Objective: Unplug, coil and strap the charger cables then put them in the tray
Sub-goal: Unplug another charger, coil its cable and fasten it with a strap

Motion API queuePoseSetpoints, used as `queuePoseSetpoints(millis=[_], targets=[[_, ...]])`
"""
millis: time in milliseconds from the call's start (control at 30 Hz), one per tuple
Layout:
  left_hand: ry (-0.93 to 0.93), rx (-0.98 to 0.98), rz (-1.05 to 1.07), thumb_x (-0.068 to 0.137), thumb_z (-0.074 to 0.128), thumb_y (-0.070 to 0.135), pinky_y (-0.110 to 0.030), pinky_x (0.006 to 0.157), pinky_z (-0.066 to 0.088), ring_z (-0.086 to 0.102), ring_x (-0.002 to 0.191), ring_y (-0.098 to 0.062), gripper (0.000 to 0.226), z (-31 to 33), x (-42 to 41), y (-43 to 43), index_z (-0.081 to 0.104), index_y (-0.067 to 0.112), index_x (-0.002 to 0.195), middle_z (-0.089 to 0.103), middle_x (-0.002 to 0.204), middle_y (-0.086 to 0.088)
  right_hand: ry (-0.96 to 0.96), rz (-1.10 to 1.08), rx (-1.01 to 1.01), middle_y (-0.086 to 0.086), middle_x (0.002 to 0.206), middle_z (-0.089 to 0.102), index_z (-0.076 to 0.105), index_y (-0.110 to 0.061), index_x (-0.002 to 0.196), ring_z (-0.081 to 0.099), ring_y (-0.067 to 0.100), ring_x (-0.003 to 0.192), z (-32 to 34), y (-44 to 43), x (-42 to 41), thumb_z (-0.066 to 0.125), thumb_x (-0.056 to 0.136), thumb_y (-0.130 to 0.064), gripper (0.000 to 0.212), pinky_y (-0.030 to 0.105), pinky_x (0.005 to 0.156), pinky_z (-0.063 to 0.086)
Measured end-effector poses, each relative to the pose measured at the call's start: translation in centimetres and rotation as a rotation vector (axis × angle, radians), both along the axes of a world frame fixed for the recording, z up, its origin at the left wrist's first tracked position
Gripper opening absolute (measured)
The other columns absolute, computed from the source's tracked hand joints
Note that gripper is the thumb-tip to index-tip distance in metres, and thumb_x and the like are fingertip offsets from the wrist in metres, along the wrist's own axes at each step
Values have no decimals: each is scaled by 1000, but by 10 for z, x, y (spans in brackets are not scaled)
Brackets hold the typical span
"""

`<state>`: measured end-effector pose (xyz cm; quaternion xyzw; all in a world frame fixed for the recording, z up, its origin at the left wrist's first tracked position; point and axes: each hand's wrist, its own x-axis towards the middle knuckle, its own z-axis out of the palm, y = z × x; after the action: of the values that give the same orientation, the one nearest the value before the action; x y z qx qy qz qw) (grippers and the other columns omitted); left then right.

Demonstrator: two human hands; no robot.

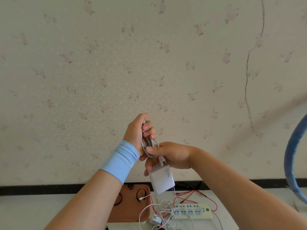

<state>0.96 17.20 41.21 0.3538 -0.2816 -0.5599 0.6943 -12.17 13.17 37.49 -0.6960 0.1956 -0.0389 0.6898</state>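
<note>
Charger cable [150, 146], coiled, is held at frame centre above the desk. Its loops are gripped by the left hand [137, 131] and pinched by the right hand [172, 155], with the adapter [162, 180] beneath. No strap is seen fitted. If either grip is relaxed, the loops may spring open and drop among the loose cables [163, 211] beside the tray [131, 211].
</note>
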Motion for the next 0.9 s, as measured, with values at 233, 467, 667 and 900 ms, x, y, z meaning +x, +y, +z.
queuePoseSetpoints(millis=[233,467,667,900], targets=[[-131,28,-66,89,60,46,-32,67,55,54,55,-16,39,3,16,4,53,13,69,56,59,-3,-53,-27,-6,4,72,63,54,-15,88,71,33,85,0,6,6,46,106,-35,28,42,86,53],[-544,228,-254,63,73,68,-40,85,53,69,94,-23,73,-12,19,7,67,14,112,75,102,-5,-49,-168,19,5,72,62,55,-12,90,70,34,82,3,-1,2,48,102,-39,31,44,84,53],[-516,201,-219,73,80,32,-35,85,54,66,105,-25,44,-23,7,5,73,10,111,71,116,-13,27,-199,-60,9,77,62,58,-6,105,70,37,87,3,3,3,49,105,-34,29,46,86,57],[-384,191,-138,96,58,22,-40,89,56,71,95,-30,22,-18,11,1,66,3,105,76,100,-11,17,-137,119,10,108,65,60,-12,125,64,30,110,3,-8,-7,61,98,-17,27,43,99,54]])
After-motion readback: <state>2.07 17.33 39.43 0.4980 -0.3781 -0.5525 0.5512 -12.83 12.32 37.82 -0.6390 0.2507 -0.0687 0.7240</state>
